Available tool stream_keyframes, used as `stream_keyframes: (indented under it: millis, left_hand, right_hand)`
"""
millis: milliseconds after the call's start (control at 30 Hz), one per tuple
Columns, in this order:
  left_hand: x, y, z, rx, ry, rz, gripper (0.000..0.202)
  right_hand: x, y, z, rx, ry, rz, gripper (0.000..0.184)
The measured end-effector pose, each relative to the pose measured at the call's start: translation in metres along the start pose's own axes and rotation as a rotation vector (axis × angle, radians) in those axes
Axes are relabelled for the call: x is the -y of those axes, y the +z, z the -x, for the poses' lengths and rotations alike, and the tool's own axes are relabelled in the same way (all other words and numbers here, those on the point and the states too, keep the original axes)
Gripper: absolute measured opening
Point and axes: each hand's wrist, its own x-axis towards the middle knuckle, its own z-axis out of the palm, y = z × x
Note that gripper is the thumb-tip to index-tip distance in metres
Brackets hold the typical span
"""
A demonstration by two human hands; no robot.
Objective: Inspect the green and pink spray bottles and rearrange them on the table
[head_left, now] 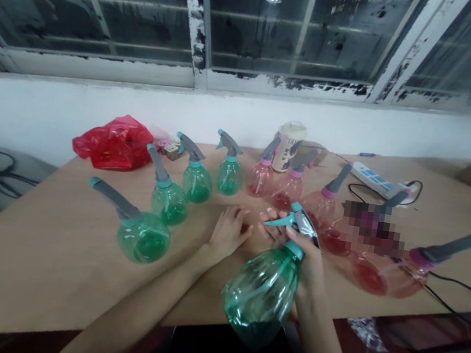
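My right hand [310, 261] grips a green see-through spray bottle [262, 292] by its neck, under a grey head with a teal trigger. This bottle tilts over the table's near edge, with dark green showing low inside it. Flat on the tabletop, fingers spread, rests my left hand [229, 231], holding nothing. To its left, several green spray bottles stand in a curved row, the nearest green bottle [144, 236] at the front. Beyond my right hand runs a row of pink spray bottles with grey heads, ending in the large pink bottle [384, 272] at right.
A red plastic bag [114, 143] lies at the back left of the wooden table [45, 266]. Behind the bottles stands a patterned cup [288, 146]. A white power strip [379, 180] and black cables occupy the right side. Windows line the wall behind.
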Motion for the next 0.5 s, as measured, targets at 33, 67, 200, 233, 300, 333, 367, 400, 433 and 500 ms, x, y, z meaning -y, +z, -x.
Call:
stream_keyframes:
  millis: [33,67,200,233,300,333,367,400,433,500]
  left_hand:
    - [0.0,0.001,0.001,-0.001,0.007,-0.018,0.033]
    - [0.0,0.002,0.001,-0.002,0.012,-0.032,0.033]
    - [0.0,0.004,0.001,0.007,0.03,-0.068,0.032]
    - [0.001,0.004,0.001,0.012,0.035,-0.073,0.032]
    - [0.001,0.004,0.001,0.023,0.044,-0.08,0.033]
    - [0.001,0.004,0.001,0.029,0.047,-0.083,0.033]
    - [0.001,0.004,0.001,0.034,0.05,-0.085,0.034]
    - [0.001,0.004,0.0,0.038,0.051,-0.087,0.034]
    - [0.002,0.005,0.0,0.041,0.052,-0.089,0.034]
    - [0.002,0.006,-0.001,0.044,0.051,-0.094,0.033]
  right_hand:
    - [-0.001,-0.003,0.002,-0.012,-0.006,-0.005,0.022]
    - [-0.002,-0.006,0.004,-0.026,-0.013,0.0,0.023]
    - [-0.006,-0.013,0.01,-0.057,-0.028,0.048,0.027]
    - [-0.006,-0.012,0.01,-0.061,-0.024,0.045,0.027]
    - [-0.005,-0.009,0.012,-0.062,-0.009,0.017,0.028]
    - [-0.004,-0.007,0.013,-0.058,0.003,-0.002,0.029]
    - [-0.003,-0.005,0.014,-0.053,0.015,-0.022,0.031]
    - [-0.002,-0.002,0.014,-0.046,0.028,-0.041,0.033]
    - [-0.001,0.0,0.015,-0.037,0.04,-0.051,0.034]
    - [0.0,0.003,0.017,-0.021,0.049,-0.042,0.034]
